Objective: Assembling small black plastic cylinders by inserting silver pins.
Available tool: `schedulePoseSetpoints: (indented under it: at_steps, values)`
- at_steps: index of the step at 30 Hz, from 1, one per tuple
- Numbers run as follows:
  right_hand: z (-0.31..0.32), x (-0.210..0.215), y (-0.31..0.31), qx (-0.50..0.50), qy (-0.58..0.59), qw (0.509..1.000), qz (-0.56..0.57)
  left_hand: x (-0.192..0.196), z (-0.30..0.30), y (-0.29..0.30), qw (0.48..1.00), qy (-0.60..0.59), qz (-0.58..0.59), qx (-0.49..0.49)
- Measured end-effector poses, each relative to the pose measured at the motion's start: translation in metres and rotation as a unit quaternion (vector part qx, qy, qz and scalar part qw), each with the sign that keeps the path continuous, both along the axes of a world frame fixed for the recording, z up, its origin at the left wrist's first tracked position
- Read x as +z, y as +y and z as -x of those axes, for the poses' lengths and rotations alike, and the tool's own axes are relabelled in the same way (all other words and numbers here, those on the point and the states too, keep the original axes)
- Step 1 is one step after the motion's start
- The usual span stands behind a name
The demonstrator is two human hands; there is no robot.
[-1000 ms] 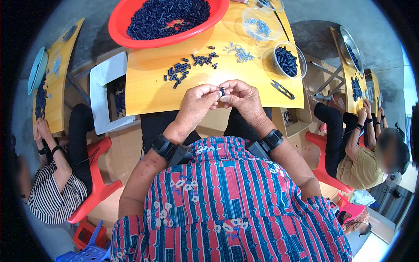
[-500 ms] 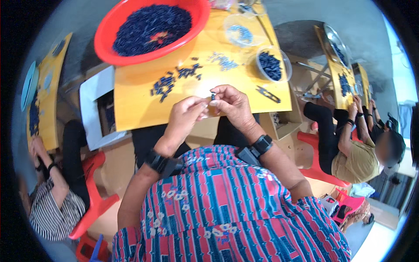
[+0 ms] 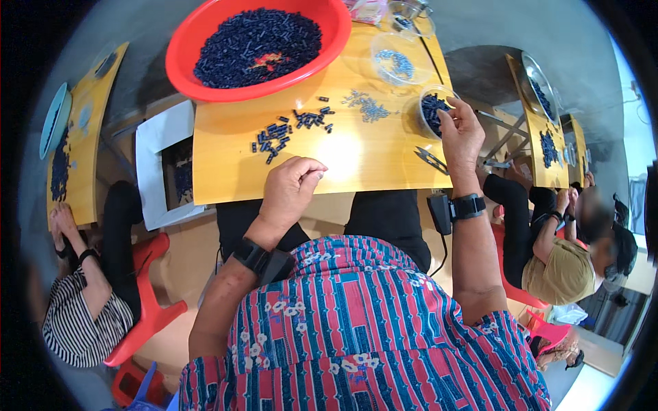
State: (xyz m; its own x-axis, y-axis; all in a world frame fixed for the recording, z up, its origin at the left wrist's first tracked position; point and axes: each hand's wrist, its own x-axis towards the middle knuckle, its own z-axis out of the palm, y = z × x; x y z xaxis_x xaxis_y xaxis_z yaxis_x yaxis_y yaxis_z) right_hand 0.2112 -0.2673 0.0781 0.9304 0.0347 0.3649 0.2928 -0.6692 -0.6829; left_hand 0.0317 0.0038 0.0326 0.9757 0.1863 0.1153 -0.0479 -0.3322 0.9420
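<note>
My right hand (image 3: 462, 137) is over the rim of a clear round tub (image 3: 449, 94) filled with small dark blue pieces (image 3: 432, 109). Its thumb and fingers are apart, and no piece shows between them. Just above the table's front edge, my left hand (image 3: 288, 195) is closed, with thumb and forefinger pressed together. What they pinch, if anything, is too small to make out. Beyond it lie loose dark blue pieces (image 3: 272, 139) in a scattered group. A small heap of tiny silvery-blue parts (image 3: 370, 107) lies to their right.
A large red basin (image 3: 179, 58) of dark blue pieces stands on the yellow table (image 3: 384, 164). A clear tub (image 3: 428, 65) of silvery parts is behind the right tub. Small snips (image 3: 432, 160) lie by the right edge. An open white box (image 3: 152, 154) adjoins the left side. Other people sit at both sides.
My right hand has left my left hand and moved right to the tub; the small dark piece between my fingers no longer shows. My left hand stays near the table edge, now closed alone.
</note>
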Motion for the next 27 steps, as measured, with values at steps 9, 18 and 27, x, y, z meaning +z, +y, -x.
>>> schedulePoseSetpoints:
  at_steps: [9, 18, 27]
  values:
    - [0.061, -0.029, 0.096, 0.229, 0.108, 0.967, -0.034, -0.002, 0.006, 0.005, 0.999, 0.005, -0.051, -0.017]
    - [0.055, -0.044, 0.131, 0.226, 0.080, 0.970, -0.028, -0.001, 0.007, 0.004, 0.998, -0.036, -0.047, -0.015]
    - [0.048, -0.038, 0.138, 0.201, 0.068, 0.977, -0.023, 0.006, 0.008, 0.006, 0.999, -0.034, -0.036, -0.023]
